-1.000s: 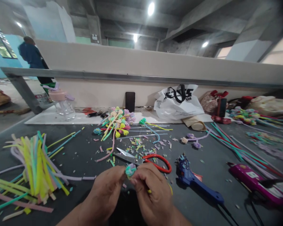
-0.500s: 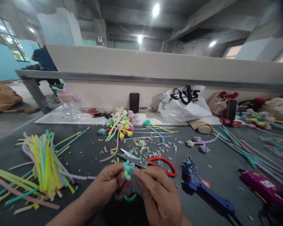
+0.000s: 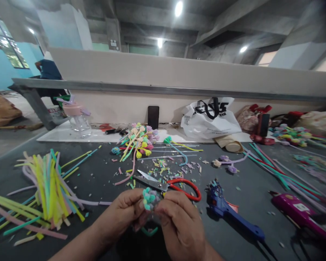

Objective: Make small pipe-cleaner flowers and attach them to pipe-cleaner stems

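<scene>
A small teal pipe-cleaner flower (image 3: 149, 197) is pinched in the fingers of my left hand (image 3: 127, 210), at the near middle of the table. My right hand (image 3: 180, 217) presses its closed fingertips against the flower's right side, where a greyish-purple bit shows, blurred. Below the hands a green curved stem (image 3: 150, 232) hangs, partly hidden by the fingers. Just beyond my hands lie red-handled scissors (image 3: 163, 185) with their blades apart. Trimmed pipe-cleaner bits (image 3: 165, 168) are scattered around the scissors.
Loose pipe cleaners (image 3: 47, 188) lie at left. Finished flowers (image 3: 139, 139) are heaped ahead, before a phone (image 3: 153, 116). A blue glue gun (image 3: 230, 214) and a magenta one (image 3: 296, 210) lie at right. A bottle (image 3: 78, 121) and plastic bag (image 3: 209, 117) stand behind. A person (image 3: 50, 70) is far left.
My right hand's fingers have curled a little more around the flower, which has turned slightly. The whole view has shifted a little; the things on the table stay in place.
</scene>
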A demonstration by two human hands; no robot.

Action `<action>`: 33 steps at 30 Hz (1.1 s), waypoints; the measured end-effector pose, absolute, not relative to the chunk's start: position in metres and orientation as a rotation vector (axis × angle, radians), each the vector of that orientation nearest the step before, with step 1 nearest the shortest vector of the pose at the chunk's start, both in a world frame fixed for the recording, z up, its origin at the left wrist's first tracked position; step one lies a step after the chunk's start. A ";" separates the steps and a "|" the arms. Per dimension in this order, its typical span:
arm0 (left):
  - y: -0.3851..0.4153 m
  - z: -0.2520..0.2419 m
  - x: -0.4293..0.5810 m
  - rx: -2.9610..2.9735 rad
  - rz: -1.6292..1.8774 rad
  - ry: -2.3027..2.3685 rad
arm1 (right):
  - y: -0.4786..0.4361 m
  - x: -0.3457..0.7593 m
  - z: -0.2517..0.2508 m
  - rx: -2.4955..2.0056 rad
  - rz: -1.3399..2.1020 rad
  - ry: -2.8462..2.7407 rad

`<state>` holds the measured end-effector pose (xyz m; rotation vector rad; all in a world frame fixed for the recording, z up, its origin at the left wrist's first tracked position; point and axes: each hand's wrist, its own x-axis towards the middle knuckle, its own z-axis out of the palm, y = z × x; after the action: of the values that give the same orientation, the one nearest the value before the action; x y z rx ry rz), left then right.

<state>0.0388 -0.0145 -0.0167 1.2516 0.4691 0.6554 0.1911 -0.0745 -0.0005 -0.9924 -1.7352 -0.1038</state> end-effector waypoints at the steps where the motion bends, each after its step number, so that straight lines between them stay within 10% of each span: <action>1: -0.015 -0.018 0.039 1.249 0.649 0.472 | -0.075 0.191 0.000 -0.999 -0.080 -1.748; 33: -0.002 0.003 0.021 1.882 0.365 0.478 | -0.061 0.214 0.025 -1.090 0.631 -1.935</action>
<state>0.0208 -0.0017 0.0033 1.8820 0.4776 0.3651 0.2135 -0.0609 0.0246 -1.0895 -1.9348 0.6312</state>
